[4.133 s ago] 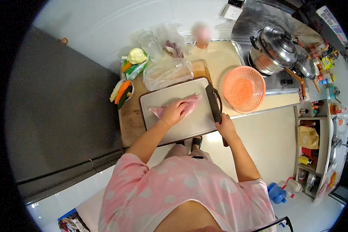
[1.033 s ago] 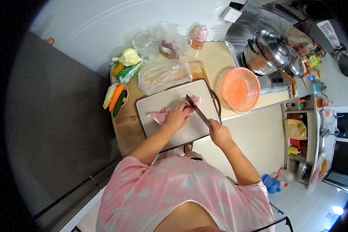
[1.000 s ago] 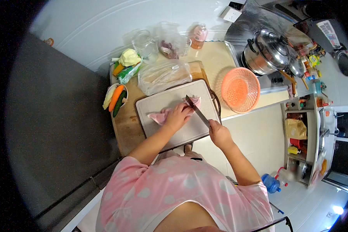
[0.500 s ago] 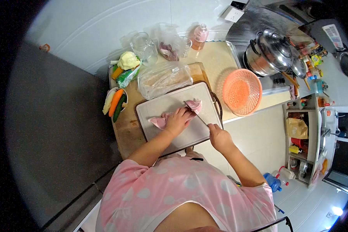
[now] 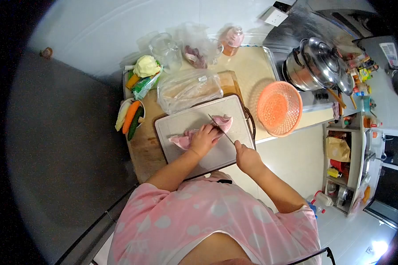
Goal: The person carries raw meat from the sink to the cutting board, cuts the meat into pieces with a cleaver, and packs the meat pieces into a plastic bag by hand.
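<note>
A piece of raw meat (image 5: pixel 178 141) lies across a pale cutting board (image 5: pixel 194 160). My left hand (image 5: pixel 202 140) presses down on it, fingers curled and closed on the meat. My right hand (image 5: pixel 248 159) is wrapped round the handle of a knife (image 5: pixel 227 136). The blade slants over the meat close to my left fingertips, with a pinkish end of the meat (image 5: pixel 226 122) on its far right side. How deep the edge sits in the meat I cannot tell.
A clear plastic bag (image 5: pixel 188 90) lies behind the board. An orange basket (image 5: pixel 269 128) is at the right, near a steel pot (image 5: pixel 303 70). Left are a carrot (image 5: pixel 130 116), a cucumber (image 5: pixel 135 125) and a cauliflower-like vegetable (image 5: pixel 146 66). A glass jug (image 5: pixel 167 51) stands behind.
The knife and my right hand have shifted slightly left, and the blade's tip shows further past the meat. My left hand stays on the meat. The whole view has tilted a little.
</note>
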Demonstrator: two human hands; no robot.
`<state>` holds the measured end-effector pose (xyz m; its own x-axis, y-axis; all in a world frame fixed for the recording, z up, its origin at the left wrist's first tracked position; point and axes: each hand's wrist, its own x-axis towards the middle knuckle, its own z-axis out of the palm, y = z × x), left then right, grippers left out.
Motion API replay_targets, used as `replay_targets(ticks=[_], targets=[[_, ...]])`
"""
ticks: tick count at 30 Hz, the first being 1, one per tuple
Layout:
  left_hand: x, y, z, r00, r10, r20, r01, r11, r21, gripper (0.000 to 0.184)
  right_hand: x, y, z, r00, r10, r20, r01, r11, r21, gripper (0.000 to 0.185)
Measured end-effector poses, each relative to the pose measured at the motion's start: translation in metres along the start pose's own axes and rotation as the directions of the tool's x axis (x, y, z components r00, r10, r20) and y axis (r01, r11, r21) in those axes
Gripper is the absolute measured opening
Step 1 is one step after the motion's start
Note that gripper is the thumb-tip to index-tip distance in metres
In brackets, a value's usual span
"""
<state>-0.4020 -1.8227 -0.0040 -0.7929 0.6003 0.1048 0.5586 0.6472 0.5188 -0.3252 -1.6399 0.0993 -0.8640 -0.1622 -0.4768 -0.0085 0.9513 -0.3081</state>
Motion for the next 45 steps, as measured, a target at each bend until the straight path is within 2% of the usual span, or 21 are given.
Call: replay_targets(ticks=[4, 7, 10, 13, 17, 20, 23, 25, 29, 34, 38, 41, 43, 44, 45], targets=[[0.000, -0.001, 0.002, 1.000, 0.010, -0.029, -0.010, 1.000, 0.002, 0.030, 0.005, -0.003, -0.001, 0.999, 0.025, 0.021, -0.024, 0.999, -0.023, 0.023], [-0.001, -0.002, 0.001, 1.000, 0.000, 0.031, 0.000, 1.000, -0.015, 0.034, 0.013, -0.008, -0.001, 0.999, 0.046, 0.029, -0.046, 0.999, 0.003, 0.025], [-0.001, -0.004, 0.005, 0.999, 0.020, 0.027, -0.020, 1.000, 0.009, 0.033, 0.028, -0.008, -0.005, 0.999, 0.031, 0.024, -0.032, 0.999, 0.021, 0.029], [-0.002, -0.003, 0.003, 0.995, -0.013, 0.097, 0.010, 0.999, 0.031, 0.032, 0.050, -0.002, 0.009, 0.995, -0.023, -0.096, 0.032, 0.995, 0.094, 0.029], [-0.005, -0.005, 0.010, 1.000, -0.011, -0.011, 0.012, 0.999, 0.030, 0.031, 0.074, -0.003, 0.026, 0.992, -0.025, -0.123, 0.035, 0.996, 0.080, 0.033], [-0.004, -0.005, 0.011, 0.999, 0.011, -0.052, -0.011, 1.000, -0.008, 0.031, 0.060, 0.006, 0.022, 0.980, -0.056, -0.189, 0.082, 0.988, 0.130, 0.026], [-0.001, -0.005, 0.011, 0.999, 0.007, -0.040, -0.010, 0.997, -0.077, 0.032, 0.029, 0.006, 0.007, 0.996, 0.094, 0.008, -0.095, 0.986, 0.135, 0.026], [-0.003, -0.004, 0.008, 1.000, -0.009, -0.001, 0.009, 0.990, -0.138, 0.033, 0.009, 0.009, 0.009, 0.997, 0.070, -0.011, -0.068, 0.987, 0.146, 0.023], [-0.010, -0.003, 0.002, 0.998, 0.056, 0.025, -0.051, 0.988, -0.146, 0.033, -0.004, 0.010, 0.015, 0.998, 0.066, -0.012, -0.064, 0.989, 0.134, 0.025], [-0.007, -0.006, 0.009, 0.999, 0.017, 0.035, -0.010, 0.984, -0.177, 0.031, 0.033, 0.005, 0.019, 0.997, 0.080, -0.020, -0.076, 0.987, 0.138, 0.028], [-0.006, -0.005, 0.007, 0.997, -0.057, 0.054, 0.065, 0.983, -0.169, 0.033, 0.068, 0.000, 0.036, 0.990, 0.049, -0.134, -0.029, 0.988, 0.151, 0.033], [-0.006, -0.003, 0.001, 0.992, -0.091, 0.086, 0.104, 0.982, -0.158, 0.034, 0.075, 0.005, 0.048, 0.974, 0.051, -0.219, -0.006, 0.980, 0.199, 0.027], [-0.008, 0.003, -0.001, 0.992, -0.093, 0.080, 0.105, 0.981, -0.163, 0.034, 0.069, 0.015, 0.048, 0.974, 0.080, -0.210, -0.026, 0.969, 0.248, 0.026], [-0.007, 0.001, 0.002, 0.998, -0.049, 0.030, 0.053, 0.986, -0.160, 0.034, 0.067, 0.022, 0.044, 0.973, 0.090, -0.211, -0.031, 0.963, 0.267, 0.026], [-0.009, -0.003, 0.007, 1.000, -0.007, -0.017, 0.004, 0.988, -0.154, 0.034, 0.061, 0.023, 0.035, 0.974, 0.176, -0.140, -0.105, 0.906, 0.411, 0.026]])
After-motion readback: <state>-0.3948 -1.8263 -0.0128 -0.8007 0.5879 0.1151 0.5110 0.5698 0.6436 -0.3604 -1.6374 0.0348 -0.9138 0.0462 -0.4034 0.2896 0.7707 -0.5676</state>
